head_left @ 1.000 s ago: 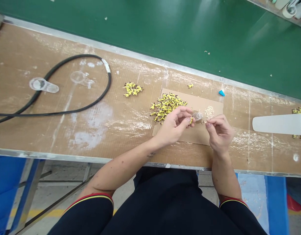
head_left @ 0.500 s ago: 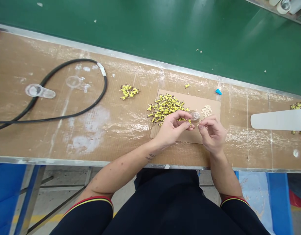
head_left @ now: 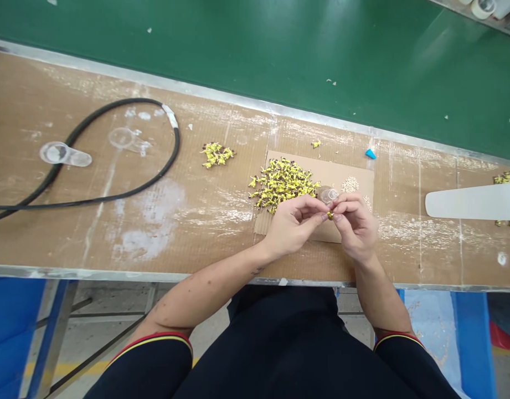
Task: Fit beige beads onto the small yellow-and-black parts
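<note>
Between the fingertips of both hands is a small yellow figure (head_left: 330,215), partly covered by the fingers. My left hand (head_left: 294,224) pinches it from the left. My right hand (head_left: 356,224) is closed in a pinch against its right side; whatever is in those fingertips is too small and hidden to make out. Just beyond the fingers lies a clear plastic scoop or cup (head_left: 329,195). Left of it spreads a heap of yellow figures with dark parts (head_left: 283,180). A little pile of tiny cream-coloured pieces (head_left: 350,184) is behind my right hand.
Under the heaps lies a cardboard sheet (head_left: 263,224). A smaller group of figures (head_left: 217,155), a black cable loop (head_left: 178,149) and a clear scoop (head_left: 66,154) are to the left. A blue cap (head_left: 370,154) and a white blade-like object (head_left: 470,203) are to the right.
My hands have come together: the right fingertips, apart from the figure before and showing a tiny pale bit, now meet it. The left hand has shifted slightly right and down.
</note>
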Action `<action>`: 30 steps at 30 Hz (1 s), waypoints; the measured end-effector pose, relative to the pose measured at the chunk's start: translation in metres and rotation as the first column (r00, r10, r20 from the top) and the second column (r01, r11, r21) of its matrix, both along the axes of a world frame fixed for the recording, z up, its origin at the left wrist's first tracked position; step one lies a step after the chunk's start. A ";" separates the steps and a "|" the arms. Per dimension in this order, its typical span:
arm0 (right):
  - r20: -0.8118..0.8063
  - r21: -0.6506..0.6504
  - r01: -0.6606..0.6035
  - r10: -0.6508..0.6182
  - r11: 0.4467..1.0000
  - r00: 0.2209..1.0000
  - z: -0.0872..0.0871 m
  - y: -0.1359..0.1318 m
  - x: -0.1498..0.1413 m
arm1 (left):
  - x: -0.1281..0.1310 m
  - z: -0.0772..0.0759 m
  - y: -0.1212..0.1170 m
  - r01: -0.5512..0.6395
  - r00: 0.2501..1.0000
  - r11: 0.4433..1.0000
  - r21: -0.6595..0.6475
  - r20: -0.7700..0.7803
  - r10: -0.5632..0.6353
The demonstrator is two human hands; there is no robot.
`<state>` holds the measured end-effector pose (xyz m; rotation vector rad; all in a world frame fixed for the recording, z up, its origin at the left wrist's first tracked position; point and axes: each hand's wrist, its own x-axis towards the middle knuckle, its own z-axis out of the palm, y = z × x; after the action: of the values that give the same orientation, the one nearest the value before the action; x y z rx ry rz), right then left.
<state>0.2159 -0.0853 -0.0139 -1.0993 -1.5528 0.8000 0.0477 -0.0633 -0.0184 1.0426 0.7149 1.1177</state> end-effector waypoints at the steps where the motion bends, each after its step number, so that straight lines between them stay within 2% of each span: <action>1: 0.007 0.005 0.004 -0.004 1.000 1.000 0.000 0.000 0.000 | 0.000 0.000 0.000 -0.005 1.000 1.000 0.004 -0.006 0.005; 9: 0.116 0.033 0.047 -0.051 0.998 0.992 0.002 0.002 -0.002 | 0.001 -0.003 0.000 -0.023 0.998 0.998 0.067 -0.064 0.027; 12: 0.150 0.033 0.064 -0.068 0.997 0.986 0.002 0.003 -0.002 | 0.001 -0.004 0.000 -0.053 0.986 0.985 0.162 -0.145 0.077; 14: 0.173 0.032 0.078 -0.083 0.996 0.981 0.002 0.003 -0.002 | 0.000 -0.004 -0.001 -0.092 0.964 0.957 0.276 -0.216 0.155; 16: 0.182 0.034 0.077 -0.082 0.996 0.980 0.003 0.002 -0.003 | 0.000 -0.004 -0.001 -0.125 0.917 0.882 0.455 -0.288 0.278; 17: 0.181 0.033 0.070 -0.075 0.997 0.981 0.003 0.002 -0.003 | -0.001 -0.004 -0.001 -0.125 0.884 0.818 0.562 -0.311 0.348; 19: 0.177 0.027 0.049 -0.053 0.998 0.983 0.005 0.002 -0.004 | -0.002 -0.006 0.000 -0.089 0.819 0.647 0.758 -0.314 0.480; 21: 0.174 0.019 0.030 -0.033 0.999 0.984 0.006 0.002 -0.004 | -0.004 -0.008 0.002 -0.042 0.777 0.481 0.876 -0.274 0.567; 22: 0.176 0.019 0.024 -0.027 1.000 0.984 0.006 0.002 -0.004 | -0.004 -0.009 0.003 -0.019 0.767 0.425 0.905 -0.259 0.587; 23: 0.181 0.019 0.020 -0.023 1.000 0.983 0.006 0.003 -0.005 | -0.005 -0.009 0.003 -0.002 0.762 0.398 0.918 -0.256 0.595; 24: 0.188 0.016 0.019 -0.022 1.000 0.982 0.006 0.003 -0.005 | -0.005 -0.008 0.004 0.002 0.763 0.410 0.912 -0.267 0.589; 25: 0.196 0.010 0.020 -0.021 1.000 0.980 0.005 0.003 -0.005 | -0.005 -0.007 0.004 -0.010 0.771 0.462 0.887 -0.288 0.568; 28: 0.198 -0.026 0.023 -0.017 0.999 0.980 0.003 0.002 -0.004 | -0.004 -0.005 0.002 -0.091 0.827 0.691 0.717 -0.332 0.454; 29: 0.189 -0.038 0.022 -0.015 0.999 0.982 0.002 0.002 -0.003 | -0.004 -0.004 0.001 -0.111 0.843 0.736 0.668 -0.329 0.426; 30: 0.176 -0.051 0.020 -0.011 0.998 0.984 0.002 0.002 -0.003 | -0.003 -0.004 0.000 -0.121 0.852 0.751 0.649 -0.321 0.414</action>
<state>0.2128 -0.0834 -0.0123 -1.2470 -1.6754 0.7535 0.0444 -0.0631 -0.0226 1.8446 0.9214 1.4335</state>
